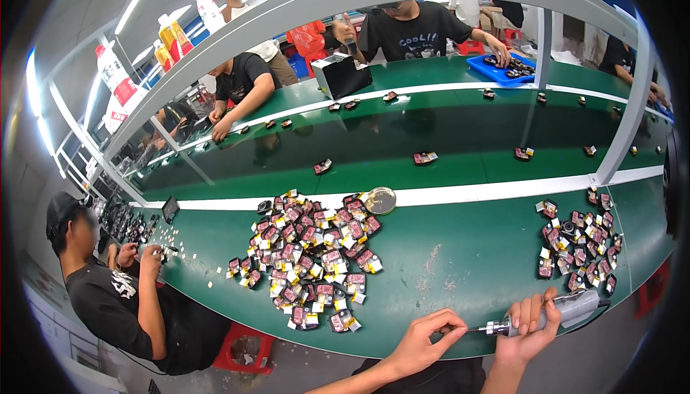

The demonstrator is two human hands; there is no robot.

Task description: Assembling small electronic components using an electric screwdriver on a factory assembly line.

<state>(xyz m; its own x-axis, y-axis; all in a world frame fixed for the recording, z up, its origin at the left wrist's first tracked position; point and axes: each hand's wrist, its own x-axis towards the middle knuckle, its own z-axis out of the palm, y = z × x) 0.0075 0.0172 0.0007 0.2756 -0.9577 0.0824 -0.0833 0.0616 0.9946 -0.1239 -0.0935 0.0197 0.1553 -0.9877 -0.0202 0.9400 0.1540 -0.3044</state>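
Observation:
My right hand (529, 329) is wrapped round a grey electric screwdriver (579, 308), held nearly level over the table's near edge. Its thin bit points left. At the tip of that bit, my left hand (425, 339) has thumb and fingers pinched together; whatever lies between them is too small to make out. Tiny loose bits, apparently screws (431, 273), are scattered on the green table (402, 243) beyond my hands. A big heap of small black modules with circuit boards and yellow-white tabs (316, 250) lies to the left, and a smaller heap of similar modules (578, 243) to the right.
A round shallow dish (381, 200) stands beside the big heap. Past a white ledge (445, 196), a dark conveyor belt (374, 131) carries spaced modules. A grey metal frame (625, 106) arches over the table. A co-worker (122, 286) sits at left; others work across, near a blue tray (503, 70).

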